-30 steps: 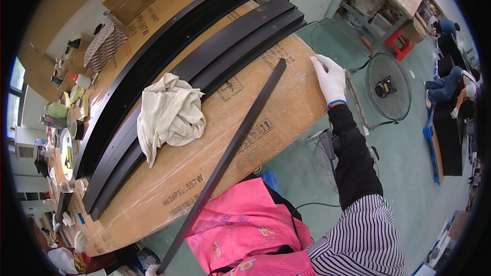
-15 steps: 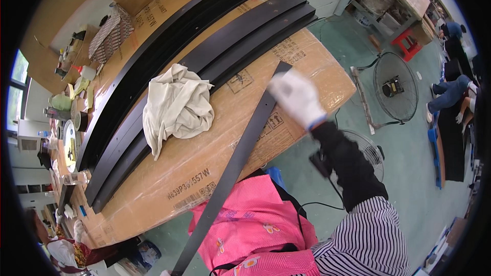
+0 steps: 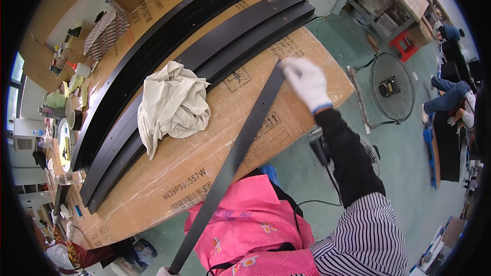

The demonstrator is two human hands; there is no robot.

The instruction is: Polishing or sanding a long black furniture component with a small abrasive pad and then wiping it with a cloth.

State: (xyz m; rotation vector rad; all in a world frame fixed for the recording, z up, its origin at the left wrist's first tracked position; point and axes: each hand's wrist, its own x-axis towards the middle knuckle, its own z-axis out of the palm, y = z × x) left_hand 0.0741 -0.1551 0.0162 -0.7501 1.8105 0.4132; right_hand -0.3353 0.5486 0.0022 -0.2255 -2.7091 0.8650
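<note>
A long flat black strip (image 3: 225, 174) with small holes slants from the lower edge up across the cardboard-covered table. White-gloved, my right hand (image 3: 308, 83) is closed at its far end, the fingertips against the edge. My left hand (image 3: 164, 272), also gloved, grips the near end; most of it is cut off by the lower edge of the picture. A crumpled cream cloth (image 3: 174, 107) lies to the left of the strip, on top of long curved black pieces (image 3: 215, 53).
A cardboard sheet (image 3: 148, 199) covers the table. A bottle with a red cap (image 3: 81, 70) and supplies are at the left. Two floor fans, one a black wire-caged fan (image 3: 391, 87), stand right of the table. One person (image 3: 76, 253) is at lower left, another (image 3: 452, 97) at far right.
My right hand has shifted slightly right and its fingers now sit at the strip's end edge. The view has moved a little; the cloth and curved pieces lie as before.
</note>
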